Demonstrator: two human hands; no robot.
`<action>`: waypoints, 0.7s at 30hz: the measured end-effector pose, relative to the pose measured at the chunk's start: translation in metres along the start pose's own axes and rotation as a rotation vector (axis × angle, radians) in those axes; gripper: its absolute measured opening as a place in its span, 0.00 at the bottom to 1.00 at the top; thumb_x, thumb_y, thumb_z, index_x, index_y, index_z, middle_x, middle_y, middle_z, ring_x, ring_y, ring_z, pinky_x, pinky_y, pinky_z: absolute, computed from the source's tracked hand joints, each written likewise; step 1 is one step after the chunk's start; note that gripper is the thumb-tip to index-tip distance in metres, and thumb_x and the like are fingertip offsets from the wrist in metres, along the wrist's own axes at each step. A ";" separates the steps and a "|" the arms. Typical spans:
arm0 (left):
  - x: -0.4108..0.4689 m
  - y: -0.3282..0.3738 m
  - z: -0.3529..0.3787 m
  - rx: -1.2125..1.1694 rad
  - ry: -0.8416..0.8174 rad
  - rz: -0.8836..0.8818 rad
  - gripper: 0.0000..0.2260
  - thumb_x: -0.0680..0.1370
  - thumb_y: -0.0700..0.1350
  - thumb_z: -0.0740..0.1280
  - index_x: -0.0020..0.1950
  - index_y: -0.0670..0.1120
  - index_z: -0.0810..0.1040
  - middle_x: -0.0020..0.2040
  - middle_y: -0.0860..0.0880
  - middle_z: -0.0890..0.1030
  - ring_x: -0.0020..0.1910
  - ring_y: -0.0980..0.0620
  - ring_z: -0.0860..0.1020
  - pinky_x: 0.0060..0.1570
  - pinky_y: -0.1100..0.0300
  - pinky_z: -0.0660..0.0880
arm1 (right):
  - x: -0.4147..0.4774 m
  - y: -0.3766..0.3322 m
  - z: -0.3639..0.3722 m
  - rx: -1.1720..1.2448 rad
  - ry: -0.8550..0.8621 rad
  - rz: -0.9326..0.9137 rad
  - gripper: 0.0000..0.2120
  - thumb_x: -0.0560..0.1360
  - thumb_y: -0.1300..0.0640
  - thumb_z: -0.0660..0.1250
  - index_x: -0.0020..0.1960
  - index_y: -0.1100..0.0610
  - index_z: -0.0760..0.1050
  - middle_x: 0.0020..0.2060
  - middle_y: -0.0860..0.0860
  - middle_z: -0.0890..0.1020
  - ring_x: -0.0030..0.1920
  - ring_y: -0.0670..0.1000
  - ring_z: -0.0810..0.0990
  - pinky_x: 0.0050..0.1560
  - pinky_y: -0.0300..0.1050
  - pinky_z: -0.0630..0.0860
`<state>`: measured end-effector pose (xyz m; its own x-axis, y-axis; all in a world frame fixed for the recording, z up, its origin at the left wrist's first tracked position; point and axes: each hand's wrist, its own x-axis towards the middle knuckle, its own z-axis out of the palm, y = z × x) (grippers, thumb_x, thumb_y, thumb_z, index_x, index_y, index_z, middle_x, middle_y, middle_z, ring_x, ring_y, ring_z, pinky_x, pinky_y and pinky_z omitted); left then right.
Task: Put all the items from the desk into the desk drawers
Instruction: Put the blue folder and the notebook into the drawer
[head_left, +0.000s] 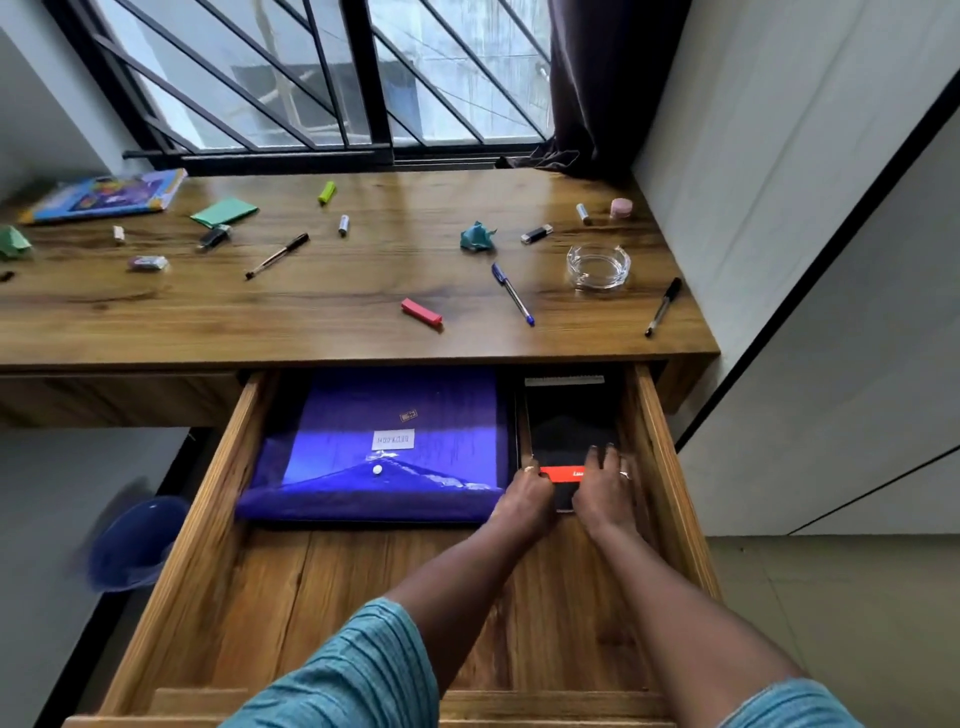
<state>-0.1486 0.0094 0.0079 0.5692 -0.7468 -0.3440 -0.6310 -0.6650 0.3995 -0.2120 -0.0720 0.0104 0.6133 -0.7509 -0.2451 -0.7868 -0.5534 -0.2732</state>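
The wooden desk drawer (218, 509) is pulled out wide. A blue folder (384, 447) lies in its back left part. At the back right lies a black notebook (566, 431) with a red band. Both hands rest on its near end: my left hand (527, 496) grips the left edge, my right hand (605, 486) presses flat on the cover. On the desk top (311, 312) lie a red eraser (422, 313), a blue pen (513, 293), a glass ashtray (598, 266), black pens (663, 306) (277, 255) and a crumpled teal paper (477, 237).
Further back lie a green lighter (327, 192), batteries (343, 225), a USB stick (536, 234), a pink jar (621, 207), green paper (224, 212) and a colourful book (104, 196). A blue bin (137, 540) stands on the floor left of the drawer. Window bars and a curtain back the desk.
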 end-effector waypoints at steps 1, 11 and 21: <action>-0.003 0.000 -0.003 -0.002 0.025 0.019 0.18 0.79 0.41 0.62 0.68 0.36 0.70 0.71 0.34 0.64 0.69 0.39 0.67 0.69 0.52 0.65 | -0.001 -0.004 -0.001 -0.030 0.007 -0.064 0.31 0.78 0.62 0.60 0.77 0.60 0.52 0.76 0.60 0.53 0.76 0.59 0.51 0.75 0.50 0.54; -0.072 -0.073 -0.055 0.168 0.363 -0.014 0.13 0.71 0.42 0.71 0.53 0.37 0.81 0.50 0.40 0.81 0.52 0.42 0.80 0.53 0.59 0.76 | -0.024 -0.107 0.009 -0.083 0.012 -0.495 0.24 0.79 0.61 0.52 0.73 0.69 0.58 0.73 0.64 0.61 0.75 0.60 0.59 0.74 0.50 0.57; -0.153 -0.218 -0.113 0.191 0.431 -0.382 0.23 0.81 0.40 0.51 0.77 0.39 0.54 0.77 0.41 0.57 0.76 0.43 0.54 0.76 0.51 0.50 | -0.070 -0.280 0.078 -0.188 0.016 -0.782 0.24 0.66 0.59 0.52 0.47 0.70 0.82 0.49 0.64 0.83 0.50 0.61 0.84 0.45 0.54 0.81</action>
<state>-0.0386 0.2695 0.0698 0.9109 -0.4104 -0.0417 -0.4012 -0.9049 0.1419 -0.0293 0.1637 0.0312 0.9916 -0.1249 -0.0335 -0.1291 -0.9715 -0.1986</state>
